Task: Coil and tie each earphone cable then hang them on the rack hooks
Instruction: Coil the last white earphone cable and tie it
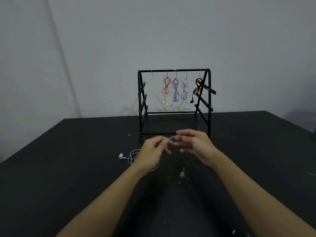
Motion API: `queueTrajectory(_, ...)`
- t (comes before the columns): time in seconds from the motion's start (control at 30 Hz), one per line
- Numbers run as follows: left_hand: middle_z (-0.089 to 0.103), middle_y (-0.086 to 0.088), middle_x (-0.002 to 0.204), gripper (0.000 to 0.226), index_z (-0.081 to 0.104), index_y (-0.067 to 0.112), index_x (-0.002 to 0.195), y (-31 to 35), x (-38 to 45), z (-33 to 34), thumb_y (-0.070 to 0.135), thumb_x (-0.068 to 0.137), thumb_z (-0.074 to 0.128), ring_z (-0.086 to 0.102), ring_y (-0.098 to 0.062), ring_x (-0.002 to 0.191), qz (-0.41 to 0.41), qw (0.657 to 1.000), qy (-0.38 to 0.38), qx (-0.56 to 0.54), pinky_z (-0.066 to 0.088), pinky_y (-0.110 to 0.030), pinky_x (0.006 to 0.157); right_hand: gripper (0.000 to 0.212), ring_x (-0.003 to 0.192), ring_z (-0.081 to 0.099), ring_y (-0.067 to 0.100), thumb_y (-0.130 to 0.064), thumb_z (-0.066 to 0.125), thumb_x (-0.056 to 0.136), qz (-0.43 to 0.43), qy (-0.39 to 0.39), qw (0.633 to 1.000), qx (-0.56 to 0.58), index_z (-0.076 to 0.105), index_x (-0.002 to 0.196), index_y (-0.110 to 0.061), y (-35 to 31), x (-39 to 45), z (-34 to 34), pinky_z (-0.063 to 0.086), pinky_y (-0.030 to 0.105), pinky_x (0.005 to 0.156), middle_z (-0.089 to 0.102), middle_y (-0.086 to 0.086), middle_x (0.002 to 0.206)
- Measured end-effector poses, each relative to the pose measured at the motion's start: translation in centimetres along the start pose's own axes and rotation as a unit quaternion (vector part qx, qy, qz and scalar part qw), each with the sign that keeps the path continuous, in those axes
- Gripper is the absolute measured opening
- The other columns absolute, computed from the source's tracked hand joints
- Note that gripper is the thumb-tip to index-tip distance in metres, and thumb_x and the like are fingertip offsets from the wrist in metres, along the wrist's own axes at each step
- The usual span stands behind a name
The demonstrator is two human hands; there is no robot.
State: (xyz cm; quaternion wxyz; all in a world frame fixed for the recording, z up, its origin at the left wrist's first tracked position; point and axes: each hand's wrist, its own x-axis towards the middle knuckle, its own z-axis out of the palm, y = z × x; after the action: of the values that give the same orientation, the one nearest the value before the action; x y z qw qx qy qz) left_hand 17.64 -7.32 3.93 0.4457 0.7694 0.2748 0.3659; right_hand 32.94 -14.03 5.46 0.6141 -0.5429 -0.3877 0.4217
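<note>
We have the last cable (136,155) to coil, judging by the four tied bundles already on the rack (174,103) and the bare hook (151,75) at its left end. To do it well, we should keep the stretch between our hands taut, wind even loops of one size, and let the slack feed up off the table (68,168) without snagging on the earbud (121,156).

Our left hand (154,149) is held just above the table in front of the rack, fingers curled, thumb and forefinger pinching the cable near its end. Our right hand (195,145) is close beside it, a little higher, its thumb and forefinger nipping the same short stretch at the far end while the other fingers spread loosely below. Motion blur hides the finer detail of both pinches.

The rest of the cable lies in loose loops on the table beneath and to the left of our left wrist, with the earbud at the far left of them.
</note>
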Motion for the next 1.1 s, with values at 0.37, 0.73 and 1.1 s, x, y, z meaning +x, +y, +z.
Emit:
queueTrajectory(0.37, 0.053, 0.000, 0.058, 0.026, 0.069, 0.004, 0.082, 3.8, 1.4, -2.8, 0.023, 0.092, 0.055, 0.040, -0.009, 0.045, -0.036, 0.998, -0.026, 0.050, 0.031, -0.021, 0.045, 0.037, 0.102, 0.063, 0.011, -0.009, 0.062, 0.088, -0.192, -0.059, 0.930, -0.309, 0.059, 0.124, -0.013, -2.4, -0.3, 2.6, 0.049, 0.028, 0.094, 0.069, 0.002, 0.108)
queueTrajectory(0.73, 0.063, -0.003, 0.064, 0.016, 0.069, 0.001, 0.092, 5.4, 1.0, -4.6, 0.010, 0.089, 0.057, 0.058, -0.014, 0.051, -0.047, 0.994, -0.089, -0.042, 0.047, -0.021, 0.053, 0.009, 0.070, 0.069, 0.015, -0.005, 0.062, 0.087, -0.219, -0.004, 0.953, -0.210, 0.071, 0.088, -0.006, -5.0, -0.5, 1.5, 0.057, 0.024, 0.066, 0.070, 0.010, 0.079)
queueTrajectory(1.1, 0.067, -0.008, 0.073, 0.016, 0.069, 0.004, 0.100, 7.0, 1.1, -1.7, 0.010, 0.088, 0.061, 0.056, -0.011, 0.042, 0.014, 0.984, 0.076, -0.159, 0.053, -0.025, 0.046, 0.025, 0.061, 0.050, 0.009, -0.014, 0.047, 0.096, -0.139, -0.043, 0.989, -0.038, 0.068, 0.083, -0.012, -3.8, -0.8, 3.6, 0.043, 0.021, 0.055, 0.058, -0.004, 0.061)
